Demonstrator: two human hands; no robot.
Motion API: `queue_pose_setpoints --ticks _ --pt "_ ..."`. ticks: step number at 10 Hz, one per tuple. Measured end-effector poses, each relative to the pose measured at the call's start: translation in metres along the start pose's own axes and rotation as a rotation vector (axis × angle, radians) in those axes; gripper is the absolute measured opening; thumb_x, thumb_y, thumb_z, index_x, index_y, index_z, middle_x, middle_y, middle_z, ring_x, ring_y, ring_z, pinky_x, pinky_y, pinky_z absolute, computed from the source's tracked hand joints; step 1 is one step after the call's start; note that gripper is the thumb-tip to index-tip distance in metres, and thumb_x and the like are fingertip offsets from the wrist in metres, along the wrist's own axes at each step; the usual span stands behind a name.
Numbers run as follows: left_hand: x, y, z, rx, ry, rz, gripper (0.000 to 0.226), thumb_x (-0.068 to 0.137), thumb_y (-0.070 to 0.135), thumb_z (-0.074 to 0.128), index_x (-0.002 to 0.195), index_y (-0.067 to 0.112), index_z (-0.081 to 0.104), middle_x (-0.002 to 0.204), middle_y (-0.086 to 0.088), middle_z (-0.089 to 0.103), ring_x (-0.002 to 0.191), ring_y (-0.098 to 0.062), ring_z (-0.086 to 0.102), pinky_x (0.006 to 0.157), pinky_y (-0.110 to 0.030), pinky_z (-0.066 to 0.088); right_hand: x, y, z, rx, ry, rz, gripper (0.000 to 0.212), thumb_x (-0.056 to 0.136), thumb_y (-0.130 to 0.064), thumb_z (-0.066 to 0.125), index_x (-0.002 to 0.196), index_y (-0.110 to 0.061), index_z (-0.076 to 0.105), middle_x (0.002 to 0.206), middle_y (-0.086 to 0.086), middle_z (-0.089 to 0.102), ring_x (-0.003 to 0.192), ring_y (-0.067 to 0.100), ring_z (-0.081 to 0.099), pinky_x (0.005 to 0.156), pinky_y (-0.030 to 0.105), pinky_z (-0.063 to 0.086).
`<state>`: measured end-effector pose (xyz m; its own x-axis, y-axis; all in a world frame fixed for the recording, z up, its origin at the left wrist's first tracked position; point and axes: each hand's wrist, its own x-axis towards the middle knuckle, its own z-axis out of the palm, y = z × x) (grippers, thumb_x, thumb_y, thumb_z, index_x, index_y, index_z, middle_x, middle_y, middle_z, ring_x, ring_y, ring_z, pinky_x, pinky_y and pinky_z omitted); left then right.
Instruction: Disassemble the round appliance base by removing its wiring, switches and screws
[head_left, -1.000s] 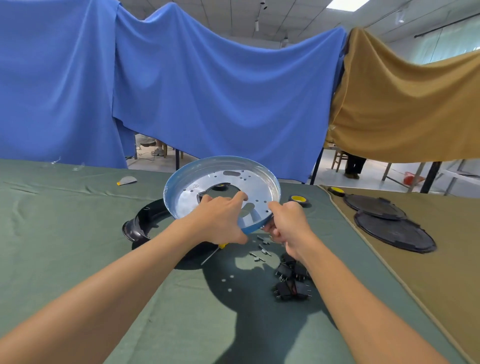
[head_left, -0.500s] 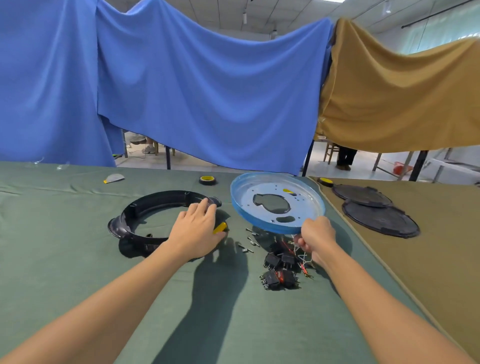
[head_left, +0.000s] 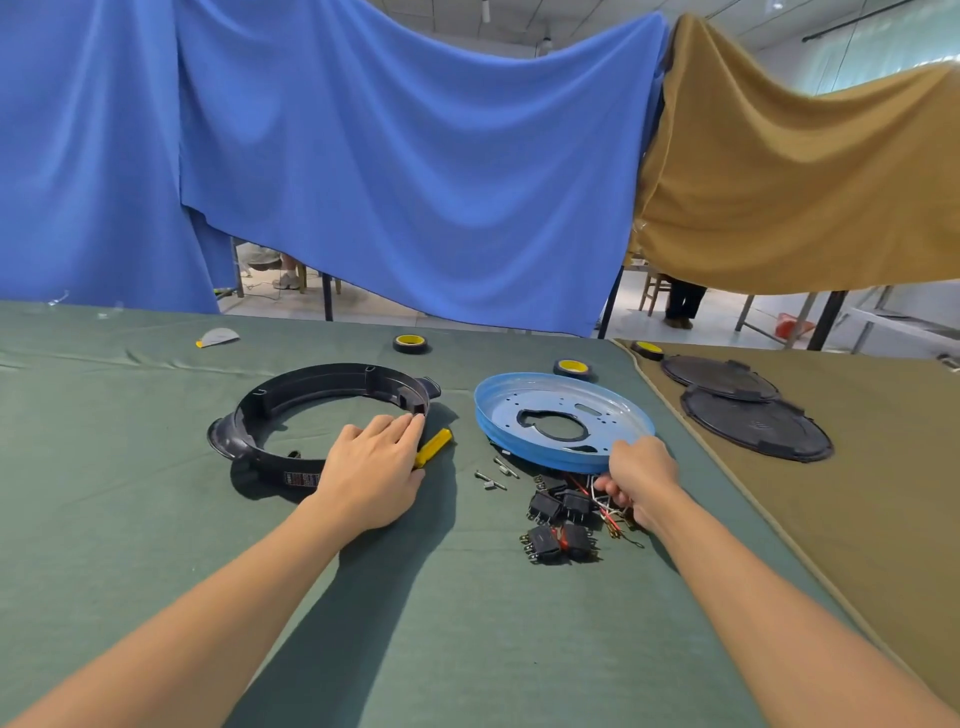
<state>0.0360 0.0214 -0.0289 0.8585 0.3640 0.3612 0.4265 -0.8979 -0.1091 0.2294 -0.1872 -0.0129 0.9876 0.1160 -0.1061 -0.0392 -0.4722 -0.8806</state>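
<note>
Plate: blue round metal base plate (head_left: 519, 410), far edge on green-clothed table (head_left: 467, 623), near rim raised over black rocker switches (head_left: 558, 525).
Right hand (head_left: 641, 480): grips plate's near rim.
Left hand (head_left: 371, 475): fingers straight, resting on black plastic ring (head_left: 322, 384) and yellow screwdriver handle (head_left: 435, 446).
Screws (head_left: 498, 473): loose between hands.

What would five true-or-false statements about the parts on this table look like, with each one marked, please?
1. The right hand holds the near rim of the blue plate. True.
2. The black ring lies to the right of the plate. False: it lies to the plate's left.
3. The black switches lie on the green cloth, nearer the person than the plate. True.
4. Both hands hold the plate. False: the left hand rests on the black ring.
5. The two black lids lie on the green cloth. False: the lids lie on the brown cloth.
</note>
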Motion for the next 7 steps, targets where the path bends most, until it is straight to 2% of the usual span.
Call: queue_pose_setpoints --ticks 1,3,5,6,7 --pt "-0.004 0.001 -0.001 0.003 0.060 -0.006 0.051 0.096 0.043 0.043 0.141 0.019 0.037 0.142 0.006 0.044 0.130 -0.018 0.041 0.099 -0.034 0.035 -0.004 -0.002 0.001 -0.017 0.014 -0.030 0.038 0.100 -0.018 0.036 0.133 0.001 0.043 0.073 0.018 0.067 0.039 0.013 0.047 0.031 0.018 0.033" --pt "-0.022 -0.004 -0.001 -0.005 0.136 -0.089 0.038 0.094 0.040 0.051 0.124 0.018 0.054 0.124 0.003 0.058 0.118 -0.022 0.053 0.096 -0.038 0.036 -0.010 -0.003 0.002 -0.086 -0.002 -0.065 0.036 0.100 -0.025 0.039 0.123 0.000 0.051 0.058 0.011 0.064 0.043 0.015 0.053 0.039 0.023 0.040" --pt "-0.037 -0.009 0.003 -0.092 0.202 -0.137 0.041 0.092 0.030 0.060 0.131 0.017 0.057 0.120 0.000 0.067 0.111 -0.025 0.060 0.091 -0.038 0.039 -0.017 -0.011 -0.002 -0.049 -0.002 -0.049 0.040 0.097 -0.020 0.043 0.130 0.002 0.047 0.064 0.018 0.068 0.048 0.020 0.060 0.043 0.027 0.048" --pt "-0.039 -0.010 0.004 -0.122 0.226 -0.114 0.043 0.092 0.028 0.060 0.134 0.019 0.057 0.119 0.000 0.067 0.109 -0.024 0.060 0.089 -0.038 0.039 -0.020 -0.013 -0.005 -0.034 0.066 -0.066 0.028 0.092 -0.014 0.045 0.108 0.006 0.058 0.056 0.013 0.066 0.046 0.020 0.057 0.045 0.027 0.046" --pt "-0.039 -0.011 0.004 -0.146 0.252 -0.110 0.042 0.093 0.027 0.060 0.134 0.019 0.057 0.118 0.000 0.068 0.108 -0.025 0.060 0.088 -0.039 0.040 -0.036 -0.014 -0.012 -0.053 0.072 -0.139 0.024 0.090 -0.013 0.048 0.086 0.003 0.066 0.058 0.010 0.067 0.048 0.017 0.056 0.048 0.029 0.043"
